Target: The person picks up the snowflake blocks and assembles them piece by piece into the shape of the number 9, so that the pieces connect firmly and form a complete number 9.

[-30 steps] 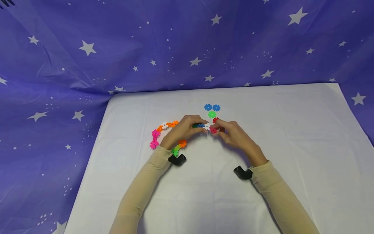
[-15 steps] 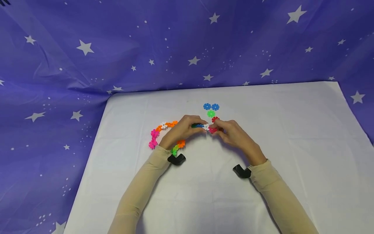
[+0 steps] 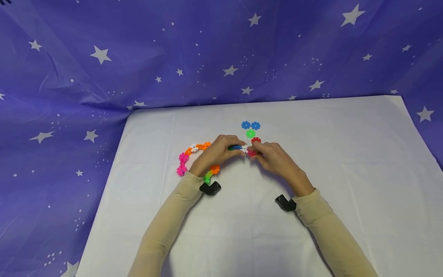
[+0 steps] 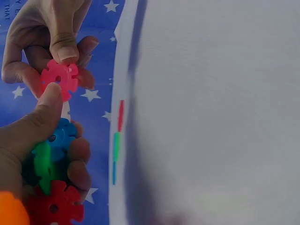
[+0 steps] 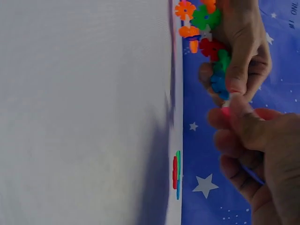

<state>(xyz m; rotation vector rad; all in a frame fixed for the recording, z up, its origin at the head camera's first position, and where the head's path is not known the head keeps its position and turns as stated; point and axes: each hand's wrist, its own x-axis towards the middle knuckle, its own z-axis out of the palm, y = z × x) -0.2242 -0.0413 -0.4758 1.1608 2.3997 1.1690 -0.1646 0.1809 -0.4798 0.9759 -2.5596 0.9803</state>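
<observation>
A chain of interlocking flower-shaped discs [image 3: 183, 157] in pink, orange, white, green and other colours curves around my left wrist. My left hand [image 3: 219, 151] grips its end, where red, green and blue discs [image 4: 65, 136] show between thumb and fingers. A white disc [image 3: 244, 149] sticks out past the fingertips. My right hand [image 3: 278, 159] pinches a pink disc [image 4: 50, 72] against the white one. In the left wrist view my left thumb also touches the pink disc. Fingers partly hide the joint, so how far the slots are engaged cannot be seen.
Beyond the hands, two blue discs [image 3: 245, 125], a green disc [image 3: 250, 133] and a red disc [image 3: 256, 140] lie loose on the white-covered table [image 3: 311, 238]. A purple star-patterned cloth [image 3: 207, 46] hangs behind the table.
The right fingers have closed in slightly around the pink disc, covering more of it. My left hand and the chain have hardly moved.
</observation>
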